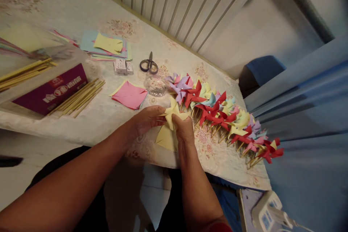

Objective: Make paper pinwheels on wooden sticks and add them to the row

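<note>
A pale yellow paper pinwheel [172, 111], its blades folded toward the middle, is held above the table's front edge. My left hand [149, 117] grips it from the left with closed fingers. From the right, my right hand [184, 126] presses its thumb near the pinwheel's centre. Below both hands lies a yellow paper sheet [166, 138] with a slit in it. Just beyond is a clear round dish [156, 86] of small metal pins. To its left sits a stack of pink paper squares [129, 95]. Whether a pin is in the pinwheel cannot be made out.
Finished pinwheels on sticks [217, 112] line the table's right side. Scissors [149, 66], small white boxes [123, 67] and coloured paper [108, 45] lie farther back. Wooden sticks [78, 98] rest by a purple-labelled plastic bag [54, 88]. A power strip [268, 212] is at lower right.
</note>
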Action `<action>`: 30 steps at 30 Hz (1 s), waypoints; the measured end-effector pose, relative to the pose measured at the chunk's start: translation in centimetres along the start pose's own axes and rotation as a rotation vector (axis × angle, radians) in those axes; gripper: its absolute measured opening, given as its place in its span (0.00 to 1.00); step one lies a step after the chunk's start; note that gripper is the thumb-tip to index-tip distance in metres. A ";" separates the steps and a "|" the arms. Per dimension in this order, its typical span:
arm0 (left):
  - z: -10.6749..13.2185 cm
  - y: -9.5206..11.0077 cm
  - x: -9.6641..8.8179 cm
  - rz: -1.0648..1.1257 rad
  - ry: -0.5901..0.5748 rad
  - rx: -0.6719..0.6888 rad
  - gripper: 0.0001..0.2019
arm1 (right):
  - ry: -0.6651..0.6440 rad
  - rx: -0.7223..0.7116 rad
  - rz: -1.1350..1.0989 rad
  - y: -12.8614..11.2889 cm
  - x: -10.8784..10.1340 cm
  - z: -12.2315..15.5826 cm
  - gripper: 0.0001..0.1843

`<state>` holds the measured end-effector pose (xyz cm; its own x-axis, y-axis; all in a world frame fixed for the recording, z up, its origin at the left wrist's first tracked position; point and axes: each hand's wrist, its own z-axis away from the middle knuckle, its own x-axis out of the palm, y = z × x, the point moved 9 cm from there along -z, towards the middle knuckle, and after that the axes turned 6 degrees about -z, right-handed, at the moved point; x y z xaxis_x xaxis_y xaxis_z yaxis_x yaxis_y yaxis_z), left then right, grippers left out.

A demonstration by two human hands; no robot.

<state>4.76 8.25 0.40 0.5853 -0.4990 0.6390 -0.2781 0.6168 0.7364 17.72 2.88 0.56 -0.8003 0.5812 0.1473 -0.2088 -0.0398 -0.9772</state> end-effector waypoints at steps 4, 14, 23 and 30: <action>-0.2 -0.3 1.0 0.093 -0.064 0.033 0.12 | 0.075 -0.066 -0.154 -0.4 0.0 0.1 0.16; 0.0 -0.5 2.5 0.044 -0.022 0.098 0.12 | 0.152 -0.111 -0.182 -1.0 1.4 1.9 0.12; 0.0 -0.7 2.0 0.037 0.099 0.126 0.10 | 0.145 -0.065 -0.102 -0.9 2.5 2.8 0.16; -0.3 -1.0 1.4 0.031 0.077 0.116 0.06 | 0.100 -0.033 -0.132 0.3 2.3 2.4 0.18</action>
<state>6.08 7.12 0.52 0.6309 -0.4296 0.6460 -0.3806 0.5542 0.7403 14.49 2.20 1.01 -0.7067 0.6580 0.2600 -0.2884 0.0676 -0.9551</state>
